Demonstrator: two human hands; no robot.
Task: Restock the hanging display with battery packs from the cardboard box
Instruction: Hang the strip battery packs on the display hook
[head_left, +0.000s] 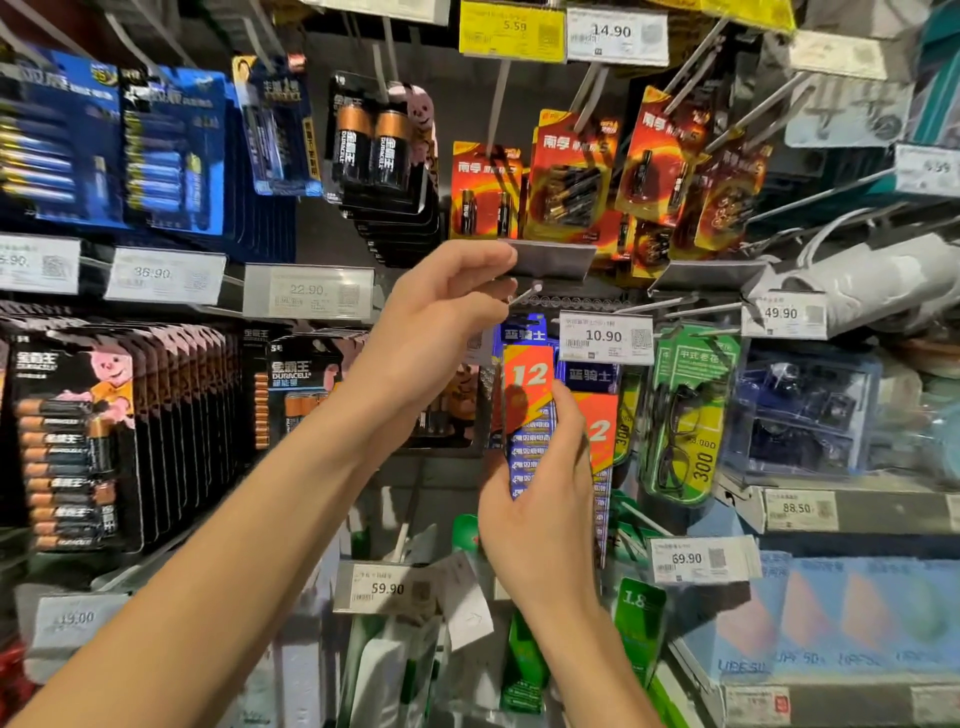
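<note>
1. Right hand (540, 504) has the battery pack (527, 384), the blue one with the orange corner and a big "12". The thumb (569, 421) is pressed on the front right edge, and the other fingers are wrapped round the back, so it's a proper grip low down on the card.
2. The pack stands pretty much upright out of that grip, and its top edge ends up just under the left hand's pinch.
3. Left hand (436, 322) is raised with its fingers curled. It looks like it's pinching the peg hook (525, 293) between thumb and fingers, with the white tip poking out to the right of the fingertips.
4. Right above that pinch there's a grey flap (553, 260), and the top fingertips are touching its left end.
5. Just right of the held pack, and partly behind it, a second pack (600, 426) of the same kind hangs under the 10.90 price tag (605, 338).
6. Further right of the right hand's grip is a green reading-glasses pack (685, 415).
7. Well to the left of both hands are rows of black Duracell packs (72, 441).
8. Above the left hand's pinch hang the red packs (571, 176).
</note>
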